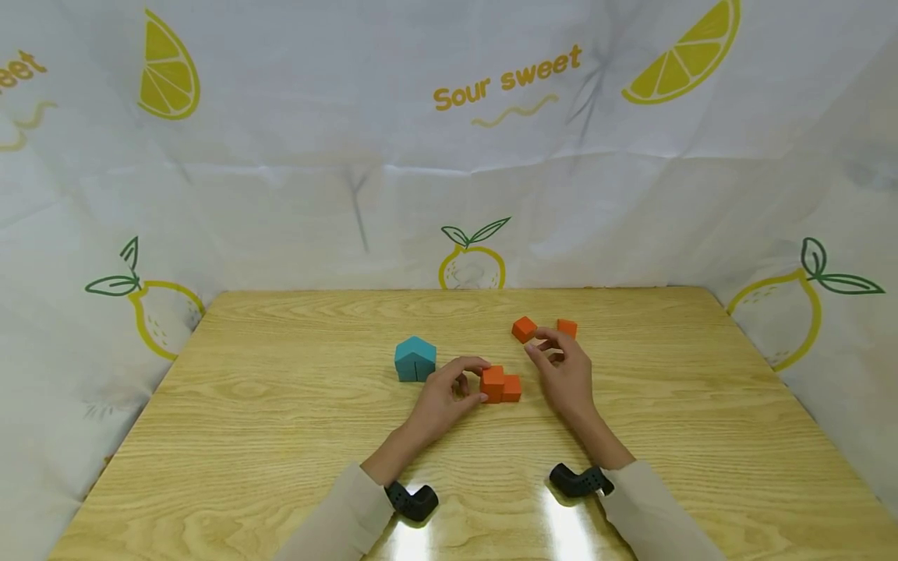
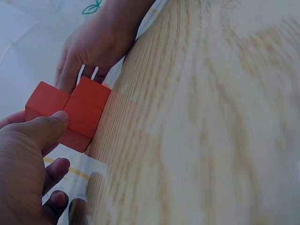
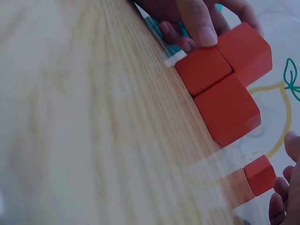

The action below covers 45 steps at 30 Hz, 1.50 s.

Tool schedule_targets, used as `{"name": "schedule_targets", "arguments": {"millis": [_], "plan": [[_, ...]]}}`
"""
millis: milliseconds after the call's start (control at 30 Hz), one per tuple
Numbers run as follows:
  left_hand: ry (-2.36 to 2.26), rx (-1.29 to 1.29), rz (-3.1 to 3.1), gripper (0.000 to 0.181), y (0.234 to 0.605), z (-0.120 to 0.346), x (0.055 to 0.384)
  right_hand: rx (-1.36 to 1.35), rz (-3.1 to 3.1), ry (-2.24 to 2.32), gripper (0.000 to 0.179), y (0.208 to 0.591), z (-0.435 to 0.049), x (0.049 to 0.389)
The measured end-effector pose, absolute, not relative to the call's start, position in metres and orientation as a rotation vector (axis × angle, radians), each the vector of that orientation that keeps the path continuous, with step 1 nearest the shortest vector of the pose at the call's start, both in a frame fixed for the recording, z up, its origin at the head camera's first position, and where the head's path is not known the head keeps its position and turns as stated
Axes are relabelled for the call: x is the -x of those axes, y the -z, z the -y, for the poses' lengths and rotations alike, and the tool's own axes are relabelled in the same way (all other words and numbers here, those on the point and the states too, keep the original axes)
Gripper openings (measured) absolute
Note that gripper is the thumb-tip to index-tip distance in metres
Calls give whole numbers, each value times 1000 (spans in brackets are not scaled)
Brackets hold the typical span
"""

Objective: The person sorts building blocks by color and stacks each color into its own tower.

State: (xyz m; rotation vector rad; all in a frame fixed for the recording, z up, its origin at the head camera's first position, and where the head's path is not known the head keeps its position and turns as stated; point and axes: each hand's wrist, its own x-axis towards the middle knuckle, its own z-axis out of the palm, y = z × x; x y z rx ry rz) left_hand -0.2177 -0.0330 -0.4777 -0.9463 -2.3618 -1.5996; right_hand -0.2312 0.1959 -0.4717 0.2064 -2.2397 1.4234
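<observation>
My left hand [image 1: 443,393] pinches a small stack of orange blocks [image 1: 493,384] between thumb and fingers. One block sits on top of another, and the thumb lies near the seam between them. A third orange block [image 1: 512,388] stands against the right side of the lower one. My right hand [image 1: 567,378] hovers above the table, fingers bent and parted. Just beyond its fingertips lies a loose orange block [image 1: 524,329]; whether they touch it I cannot tell. Another orange block [image 1: 567,327] lies behind that hand, partly hidden.
Left of the stack stands a group of teal blocks [image 1: 415,358] with a peaked top, close to my left hand. The wooden table [image 1: 281,436] ends at a white cloth [image 1: 316,226] with lemon prints.
</observation>
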Motion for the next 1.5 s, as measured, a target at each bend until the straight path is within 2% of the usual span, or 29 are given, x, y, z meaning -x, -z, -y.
{"name": "schedule_targets", "arguments": {"millis": [600,933,1500], "plan": [[1601,941,2389,44,481,34,216,-122,2420,-1353,53,472,-196,245],[1598,932,2388,46,479,33,216,-100,2532,-1298,58,471,-195,252],[1615,927,2387,45,478,33,219,-80,2511,-1209,43,470,-192,258]]}}
